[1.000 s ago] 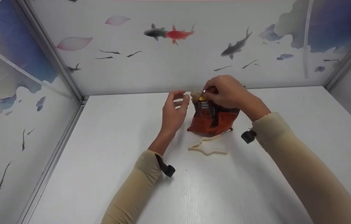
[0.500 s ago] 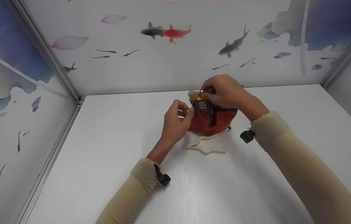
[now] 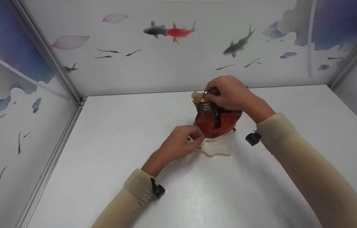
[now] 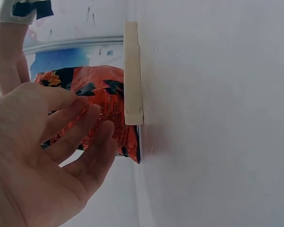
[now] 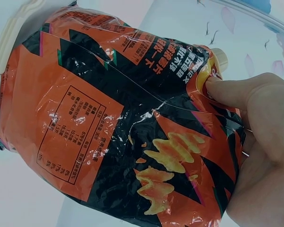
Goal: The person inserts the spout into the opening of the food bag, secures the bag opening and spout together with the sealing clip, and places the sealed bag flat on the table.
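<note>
An orange and black bag of chips (image 3: 218, 118) stands on the table, its printed back facing the right wrist view. My right hand (image 3: 230, 93) pinches its top edge, thumb (image 5: 227, 92) on the near side. A cream cap-like piece (image 3: 196, 96) shows at the bag's top left corner, partly hidden by the bag. In front of the bag lies a cream bag clip (image 3: 216, 154), spread in a V. My left hand (image 3: 183, 142) is at the clip's hinge end, fingers loosely curved. In the left wrist view these fingers hold nothing and overlap the bag; the clip (image 4: 132, 75) lies just beyond them.
The white table (image 3: 112, 152) ends at a white back wall (image 3: 165, 69) painted with fish, close behind the bag. Side panels with metal frame posts (image 3: 50, 53) stand left and right. Small black devices (image 3: 253, 138) are strapped at both wrists.
My left hand first moves to the bag's left side, then down toward me to the clip. The right hand keeps its pinch on the bag's top, nearly still.
</note>
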`<control>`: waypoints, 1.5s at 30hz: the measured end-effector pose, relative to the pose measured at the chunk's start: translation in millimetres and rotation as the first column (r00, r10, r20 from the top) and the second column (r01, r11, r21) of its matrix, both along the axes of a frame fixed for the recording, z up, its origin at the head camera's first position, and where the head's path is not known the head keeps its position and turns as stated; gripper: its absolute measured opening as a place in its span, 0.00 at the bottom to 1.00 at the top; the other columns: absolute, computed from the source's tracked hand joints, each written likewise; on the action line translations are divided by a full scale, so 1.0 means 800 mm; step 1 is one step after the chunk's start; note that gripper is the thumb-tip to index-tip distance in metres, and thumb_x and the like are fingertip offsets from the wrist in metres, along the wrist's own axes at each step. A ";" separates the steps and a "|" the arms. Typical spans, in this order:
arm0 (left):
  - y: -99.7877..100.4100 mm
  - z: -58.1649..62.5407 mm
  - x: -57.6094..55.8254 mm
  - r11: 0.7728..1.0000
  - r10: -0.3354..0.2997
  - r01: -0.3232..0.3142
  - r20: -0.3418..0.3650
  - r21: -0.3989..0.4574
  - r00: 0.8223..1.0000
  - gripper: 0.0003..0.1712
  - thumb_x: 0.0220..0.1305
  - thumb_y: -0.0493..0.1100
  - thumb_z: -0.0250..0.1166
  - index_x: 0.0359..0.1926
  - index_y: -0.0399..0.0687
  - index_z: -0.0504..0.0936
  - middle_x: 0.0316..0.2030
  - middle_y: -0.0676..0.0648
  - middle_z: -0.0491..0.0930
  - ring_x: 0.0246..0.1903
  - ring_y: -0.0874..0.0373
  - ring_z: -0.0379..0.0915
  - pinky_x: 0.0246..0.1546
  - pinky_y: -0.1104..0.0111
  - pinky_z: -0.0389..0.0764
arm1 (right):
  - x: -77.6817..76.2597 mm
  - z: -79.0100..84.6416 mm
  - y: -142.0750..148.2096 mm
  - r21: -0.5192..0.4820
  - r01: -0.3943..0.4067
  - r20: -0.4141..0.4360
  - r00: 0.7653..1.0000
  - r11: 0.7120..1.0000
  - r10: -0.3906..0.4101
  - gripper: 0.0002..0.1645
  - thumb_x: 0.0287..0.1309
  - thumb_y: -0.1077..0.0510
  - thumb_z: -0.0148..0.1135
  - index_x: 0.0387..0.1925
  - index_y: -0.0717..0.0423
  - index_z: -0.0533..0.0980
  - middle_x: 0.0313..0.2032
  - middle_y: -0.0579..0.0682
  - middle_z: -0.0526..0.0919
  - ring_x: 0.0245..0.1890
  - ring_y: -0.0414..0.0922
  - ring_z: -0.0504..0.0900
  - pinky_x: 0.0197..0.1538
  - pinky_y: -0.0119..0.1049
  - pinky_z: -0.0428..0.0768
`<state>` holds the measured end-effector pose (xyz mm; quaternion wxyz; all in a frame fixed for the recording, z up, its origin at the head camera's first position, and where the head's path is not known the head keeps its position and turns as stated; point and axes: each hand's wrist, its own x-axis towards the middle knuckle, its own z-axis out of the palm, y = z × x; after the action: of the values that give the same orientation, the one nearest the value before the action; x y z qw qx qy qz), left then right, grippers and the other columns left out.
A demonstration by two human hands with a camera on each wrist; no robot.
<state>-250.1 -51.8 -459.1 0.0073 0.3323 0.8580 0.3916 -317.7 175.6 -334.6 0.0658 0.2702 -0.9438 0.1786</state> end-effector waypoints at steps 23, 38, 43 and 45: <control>-0.013 0.000 -0.003 0.951 -0.185 0.169 -0.037 -0.258 0.982 0.07 0.66 0.30 0.74 0.43 0.41 0.94 0.38 0.46 0.92 0.41 0.55 0.85 0.46 0.65 0.85 | 0.004 -0.001 -0.001 -0.008 0.023 0.035 0.999 1.000 -0.023 0.10 0.72 0.55 0.70 0.48 0.55 0.89 0.43 0.53 0.92 0.45 0.49 0.88 0.54 0.51 0.89; -0.051 0.035 -0.013 0.963 -0.130 0.132 0.022 -0.235 0.991 0.07 0.69 0.32 0.74 0.45 0.42 0.94 0.42 0.45 0.93 0.46 0.52 0.87 0.53 0.55 0.89 | 0.005 0.004 -0.001 0.009 0.035 0.056 0.998 0.999 -0.035 0.11 0.73 0.55 0.69 0.50 0.54 0.89 0.44 0.52 0.92 0.46 0.49 0.88 0.57 0.52 0.89; -0.068 0.048 -0.018 0.972 -0.072 0.084 0.065 -0.217 0.995 0.08 0.69 0.34 0.75 0.46 0.46 0.95 0.44 0.48 0.93 0.46 0.56 0.87 0.54 0.57 0.89 | 0.006 0.004 -0.002 0.010 0.044 0.072 0.996 0.999 -0.044 0.12 0.73 0.54 0.69 0.51 0.54 0.89 0.45 0.53 0.92 0.47 0.50 0.88 0.57 0.52 0.89; -0.074 0.051 -0.021 0.976 -0.053 0.068 0.080 -0.206 0.995 0.08 0.69 0.35 0.75 0.47 0.47 0.95 0.44 0.49 0.93 0.46 0.57 0.86 0.54 0.58 0.89 | 0.006 0.003 -0.002 0.008 0.040 0.069 0.997 0.999 -0.041 0.11 0.73 0.54 0.70 0.50 0.54 0.89 0.45 0.52 0.92 0.46 0.49 0.88 0.56 0.51 0.89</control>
<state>-266.7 -111.0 -418.3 0.0858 0.3410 0.8829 0.3112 -313.0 174.0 -332.1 0.0359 0.2450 -0.9514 0.1832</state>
